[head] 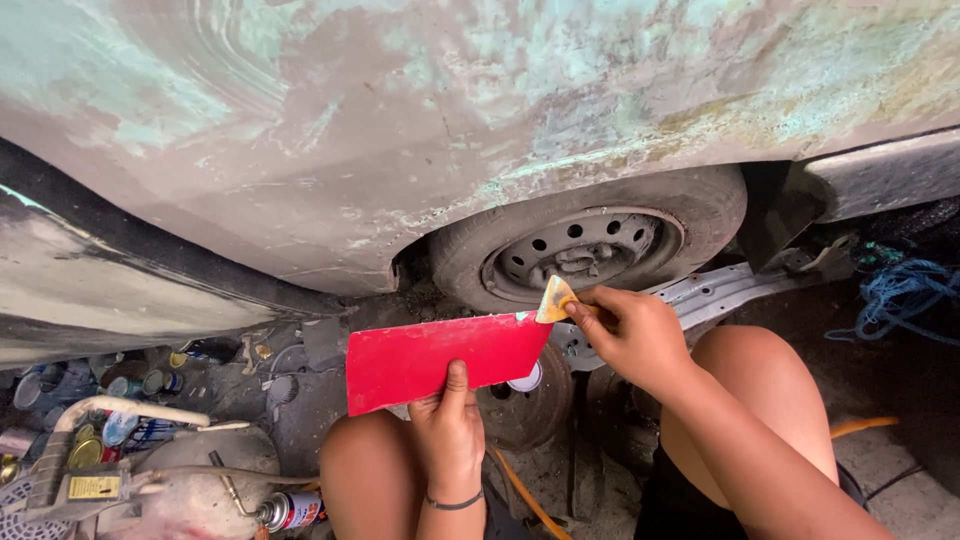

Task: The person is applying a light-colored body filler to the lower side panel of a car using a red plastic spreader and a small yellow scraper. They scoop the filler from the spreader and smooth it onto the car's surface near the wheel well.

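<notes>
Lower centre: my left hand (452,435) grips the red board (447,360) from below, fingers closed on its edge. Right of centre: my right hand (632,335) pinches a yellow spreader (555,298) touching the board's corner, before the car wheel (585,250).

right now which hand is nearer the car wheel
Right. The right hand, holding a small yellow spreader, sits just below the wheel. The left hand is lower and further left, gripping the red board.
</notes>
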